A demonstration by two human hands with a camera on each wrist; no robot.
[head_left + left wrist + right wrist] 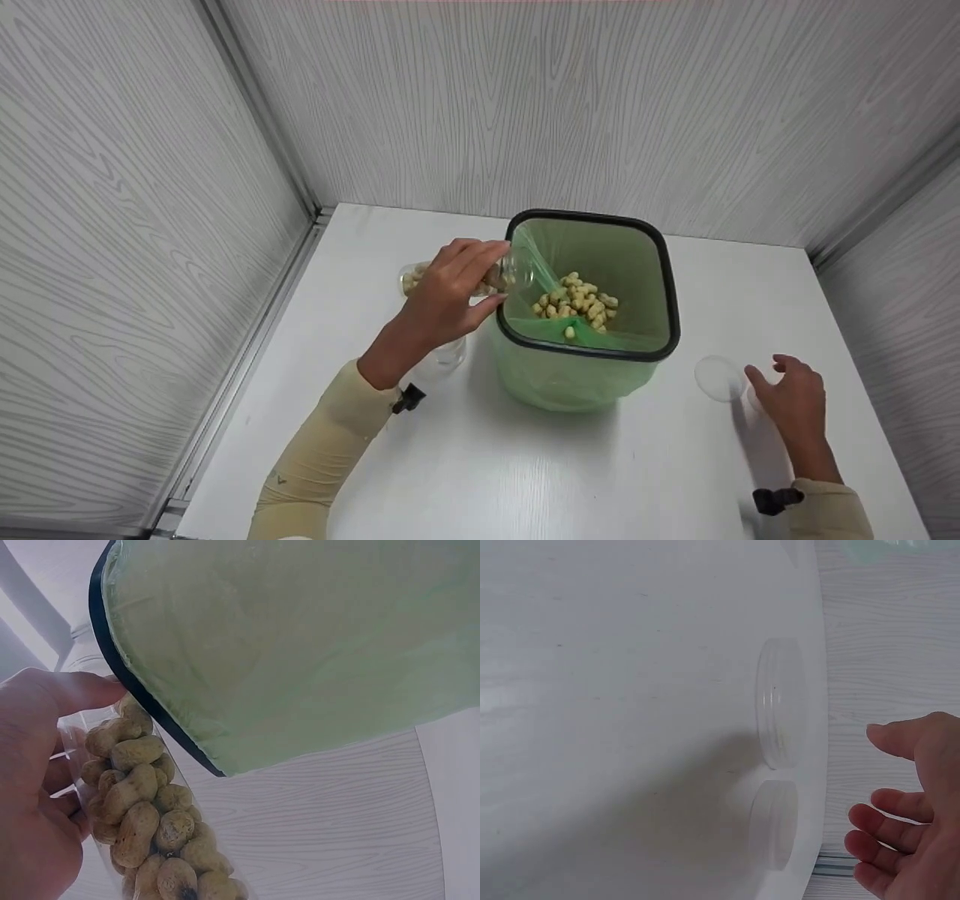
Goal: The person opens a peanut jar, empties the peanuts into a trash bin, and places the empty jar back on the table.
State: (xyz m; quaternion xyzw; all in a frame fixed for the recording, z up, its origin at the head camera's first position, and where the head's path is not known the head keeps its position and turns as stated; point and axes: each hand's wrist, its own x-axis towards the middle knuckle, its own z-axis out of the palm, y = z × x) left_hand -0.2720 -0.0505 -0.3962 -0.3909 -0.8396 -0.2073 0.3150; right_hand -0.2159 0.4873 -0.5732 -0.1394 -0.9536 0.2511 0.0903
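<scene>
My left hand (454, 289) grips a clear jar (517, 270) of unshelled peanuts, tipped on its side with its mouth over the left rim of a bin. In the left wrist view, many peanuts (139, 821) fill the jar. The bin (671, 300) has a black rim and a translucent green liner (562, 382). A heap of peanuts (577, 300) lies inside it. At the right, my right hand (795, 401) hovers with loosely bent fingers, holding nothing. Close by on the table lie two clear round lids, a larger lid (781, 701) and a smaller lid (774, 825).
Another clear jar (448, 354) stands on the white table (525, 480) below my left hand, partly hidden by it. Wood-grain panels (465, 105) enclose the table at the back and both sides.
</scene>
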